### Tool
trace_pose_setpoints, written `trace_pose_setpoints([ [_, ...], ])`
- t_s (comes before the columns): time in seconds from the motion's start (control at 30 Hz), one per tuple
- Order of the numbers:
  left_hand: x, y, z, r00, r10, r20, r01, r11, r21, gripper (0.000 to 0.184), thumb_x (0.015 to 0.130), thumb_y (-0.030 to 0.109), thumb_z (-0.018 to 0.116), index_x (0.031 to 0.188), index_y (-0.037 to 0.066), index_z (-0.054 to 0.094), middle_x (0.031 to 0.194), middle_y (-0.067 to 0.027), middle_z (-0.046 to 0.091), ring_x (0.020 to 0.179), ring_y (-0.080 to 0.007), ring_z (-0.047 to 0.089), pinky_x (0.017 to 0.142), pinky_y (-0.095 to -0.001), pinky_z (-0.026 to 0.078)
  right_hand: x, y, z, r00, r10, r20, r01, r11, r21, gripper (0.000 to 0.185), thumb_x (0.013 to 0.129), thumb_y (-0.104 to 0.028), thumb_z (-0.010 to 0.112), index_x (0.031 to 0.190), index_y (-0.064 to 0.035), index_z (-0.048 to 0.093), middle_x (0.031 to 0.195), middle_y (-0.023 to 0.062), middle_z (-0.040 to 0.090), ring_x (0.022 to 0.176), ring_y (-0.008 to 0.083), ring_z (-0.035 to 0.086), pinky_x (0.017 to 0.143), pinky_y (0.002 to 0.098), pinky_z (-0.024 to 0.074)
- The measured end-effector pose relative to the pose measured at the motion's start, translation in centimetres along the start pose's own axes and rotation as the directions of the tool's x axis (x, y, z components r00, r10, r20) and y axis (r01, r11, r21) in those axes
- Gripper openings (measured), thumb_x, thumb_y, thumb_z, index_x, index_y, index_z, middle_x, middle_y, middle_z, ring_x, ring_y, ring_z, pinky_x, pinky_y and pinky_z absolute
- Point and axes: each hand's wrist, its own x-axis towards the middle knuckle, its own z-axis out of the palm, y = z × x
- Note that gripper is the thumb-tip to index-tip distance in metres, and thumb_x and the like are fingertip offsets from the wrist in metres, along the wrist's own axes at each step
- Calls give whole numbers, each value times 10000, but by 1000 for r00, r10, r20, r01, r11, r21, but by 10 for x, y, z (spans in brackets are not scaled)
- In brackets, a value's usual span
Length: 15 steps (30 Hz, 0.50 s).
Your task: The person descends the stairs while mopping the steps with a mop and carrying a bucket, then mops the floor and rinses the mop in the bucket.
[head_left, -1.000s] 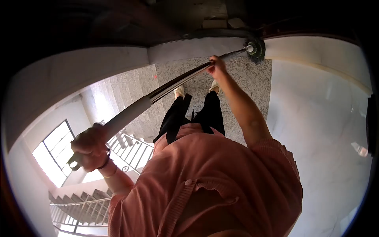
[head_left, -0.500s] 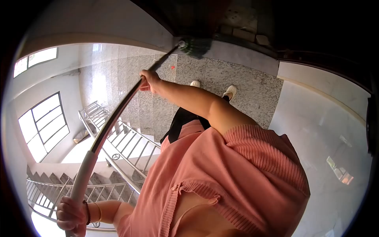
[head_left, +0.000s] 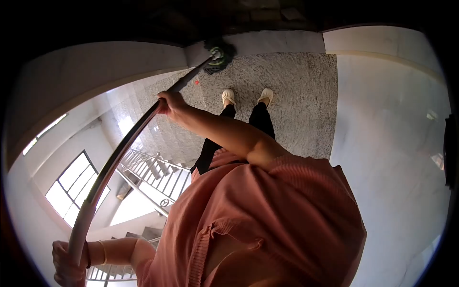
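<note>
A long-handled mop point(head_left: 125, 145) slants across the left half of the head view. Its shaggy dark green mop head point(head_left: 226, 61) lies on the speckled floor, up against the pale base of the wall at the top. My right hand point(head_left: 171, 103) is closed round the middle of the metal pole, with the arm stretched across my body. At lower left, my left hand point(head_left: 70, 263) grips the thick grey handle end, and bracelets circle that wrist. A small red scrap point(head_left: 196, 82) is on the floor beside the pole.
My feet in pale shoes point(head_left: 267, 96) stand on the stone floor point(head_left: 301, 103). Metal stair railings point(head_left: 155, 170) and steps lie to the left, below a bright window point(head_left: 76, 186). A white wall point(head_left: 387, 143) rises on the right, and a dark area spans the top.
The mop head has shifted slightly left and now shows its round centre. My view has tilted, bringing both feet more fully into sight. Both hands keep their hold on the pole.
</note>
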Motion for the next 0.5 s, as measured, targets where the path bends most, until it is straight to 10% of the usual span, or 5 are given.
trace_pose_setpoints([
  [0.07, 20, -28, 33, 997, 56, -57, -50, 994, 95, 344, 724, 487, 503, 911, 200, 529, 562, 165, 514, 511, 43, 485, 642, -193, 329, -4, -26, -29, 997, 0, -76, 9, 993, 114, 119, 723, -126, 525, 648, -53, 471, 523, 71, 488, 398, 181, 508, 371, 311, 480],
  [0.13, 37, -58, 68, 990, 50, -135, -121, 796, -593, 177, 697, 292, 521, 638, 144, 442, 458, 84, 449, 413, -16, 434, 479, -136, 268, -18, -63, -66, 996, -38, -80, 49, 989, 140, 109, 729, -120, 536, 657, -56, 486, 516, 62, 482, 380, 175, 495, 361, 304, 481],
  [0.2, 33, -81, 81, 958, 38, -284, -118, 955, -272, 212, 653, 288, 592, 567, 174, 436, 446, 107, 474, 426, 4, 458, 498, -110, 306, -21, -105, -106, 978, -70, -195, 106, 978, 182, 95, 756, -115, 522, 702, -37, 518, 520, 68, 485, 364, 169, 486, 326, 283, 463],
  [0.43, 37, -211, 231, 910, -384, -155, 231, 781, -581, 206, 762, 209, 404, 592, 137, 314, 482, 5, 301, 496, -130, 319, 577, -336, 244, -7, -282, -295, 818, -481, -316, 558, 798, 227, 117, 755, -99, 506, 677, -55, 430, 617, 59, 436, 482, 155, 464, 420, 296, 459],
  [0.5, 68, -208, 291, 972, -213, 100, 234, 825, -515, 133, 762, 182, 406, 652, 128, 353, 529, -2, 344, 467, -139, 318, 595, -341, 255, -19, -325, -337, 890, -329, -315, 393, 904, 166, 184, 753, -72, 506, 617, -77, 381, 519, 23, 398, 383, 116, 375, 351, 261, 382],
])
